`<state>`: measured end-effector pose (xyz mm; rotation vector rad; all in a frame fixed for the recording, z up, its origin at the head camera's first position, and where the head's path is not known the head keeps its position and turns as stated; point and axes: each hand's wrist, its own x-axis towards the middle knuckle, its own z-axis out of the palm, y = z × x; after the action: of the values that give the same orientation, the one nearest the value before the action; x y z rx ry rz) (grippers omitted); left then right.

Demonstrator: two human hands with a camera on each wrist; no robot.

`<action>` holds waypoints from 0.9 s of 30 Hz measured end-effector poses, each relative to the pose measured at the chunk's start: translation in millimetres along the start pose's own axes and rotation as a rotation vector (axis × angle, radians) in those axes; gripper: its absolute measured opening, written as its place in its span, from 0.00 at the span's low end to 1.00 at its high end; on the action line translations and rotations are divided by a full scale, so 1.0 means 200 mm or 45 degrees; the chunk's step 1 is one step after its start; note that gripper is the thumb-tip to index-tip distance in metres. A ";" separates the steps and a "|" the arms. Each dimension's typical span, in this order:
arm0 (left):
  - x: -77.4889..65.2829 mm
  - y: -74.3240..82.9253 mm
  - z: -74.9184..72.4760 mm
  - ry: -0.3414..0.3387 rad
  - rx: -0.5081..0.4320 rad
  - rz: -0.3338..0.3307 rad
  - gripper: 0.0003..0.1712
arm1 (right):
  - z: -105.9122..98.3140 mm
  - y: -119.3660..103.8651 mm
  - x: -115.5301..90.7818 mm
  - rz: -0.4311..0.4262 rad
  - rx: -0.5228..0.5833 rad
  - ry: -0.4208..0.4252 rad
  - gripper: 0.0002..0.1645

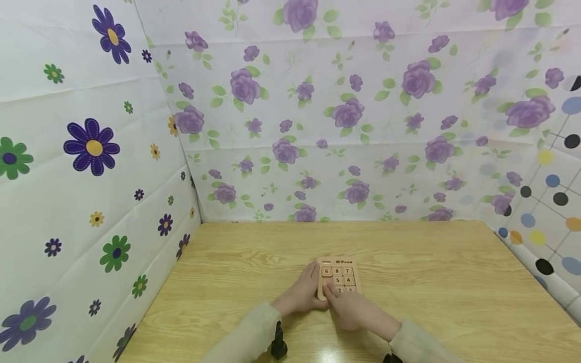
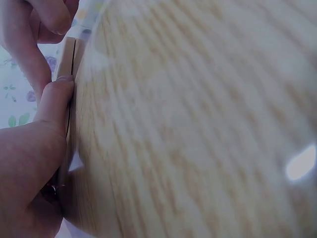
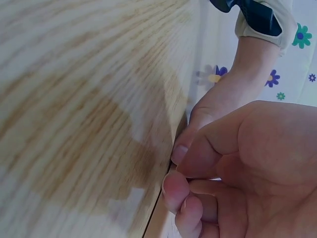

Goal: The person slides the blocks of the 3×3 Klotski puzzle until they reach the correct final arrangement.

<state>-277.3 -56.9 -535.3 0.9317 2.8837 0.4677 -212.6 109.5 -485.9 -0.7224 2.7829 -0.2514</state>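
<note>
The number board (image 1: 331, 261) lies on the bench (image 1: 431, 262) in front of me, its longer side seeming to run away from my body. It is just to the right of my left hand (image 1: 303, 291) and ahead and left of my right hand (image 1: 350, 306); both touch it, so neither is nearer. My left hand grips its left side, thumb along the near edge. My right hand grasps nothing: fingers partly bent, some tips resting over the near-left corner. The relation that matters, I judge, is that corner against the spot just beyond, where I see no number. The frame holds tiles (image 1: 337, 281): 6, 8, 7 farthest, then 5 and 4, then 2 and 1 (my fingers hide the corner cell).
</note>
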 end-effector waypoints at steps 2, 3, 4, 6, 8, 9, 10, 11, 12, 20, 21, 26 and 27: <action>0.00 0.00 0.00 -0.003 -0.021 -0.013 0.67 | 0.00 0.00 0.00 -0.007 0.005 -0.011 0.37; 0.00 0.00 -0.01 -0.002 -0.035 -0.018 0.67 | 0.00 0.01 0.00 -0.010 0.007 -0.015 0.37; 0.00 0.00 -0.01 -0.003 -0.043 -0.021 0.67 | 0.00 0.01 -0.01 -0.013 0.007 -0.019 0.38; 0.00 0.00 -0.01 0.000 -0.046 -0.022 0.68 | 0.01 0.01 -0.01 -0.016 0.009 -0.021 0.40; 0.01 0.00 -0.01 0.008 -0.040 -0.019 0.68 | 0.01 0.01 -0.01 -0.021 0.002 -0.020 0.41; 0.01 0.00 -0.01 0.005 -0.044 -0.023 0.68 | 0.01 0.01 -0.01 -0.022 0.000 -0.022 0.41; 0.01 0.00 -0.01 0.006 -0.036 -0.024 0.68 | 0.00 0.01 -0.02 -0.025 0.000 -0.020 0.41; 0.01 0.00 -0.01 0.005 -0.031 -0.026 0.68 | 0.01 0.01 -0.02 -0.026 -0.001 -0.020 0.41; 0.01 0.00 -0.01 0.002 -0.025 -0.031 0.68 | 0.01 0.00 -0.02 -0.025 -0.002 -0.021 0.41; 0.01 0.00 0.01 -0.019 0.010 -0.039 0.67 | 0.00 -0.01 -0.05 -0.035 0.012 -0.014 0.41; 0.00 0.00 0.01 -0.020 0.016 -0.036 0.67 | 0.00 -0.01 -0.05 -0.036 0.014 -0.010 0.41; 0.00 0.01 0.01 -0.015 0.055 -0.025 0.67 | -0.01 0.00 -0.06 -0.041 0.024 -0.007 0.40; 0.01 0.01 0.01 -0.016 0.062 -0.025 0.67 | -0.01 0.00 -0.06 -0.045 0.031 -0.012 0.40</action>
<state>-277.2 -55.0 -536.5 0.9092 2.9021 0.3907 -203.2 115.9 -482.5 -0.7658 2.7554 -0.2876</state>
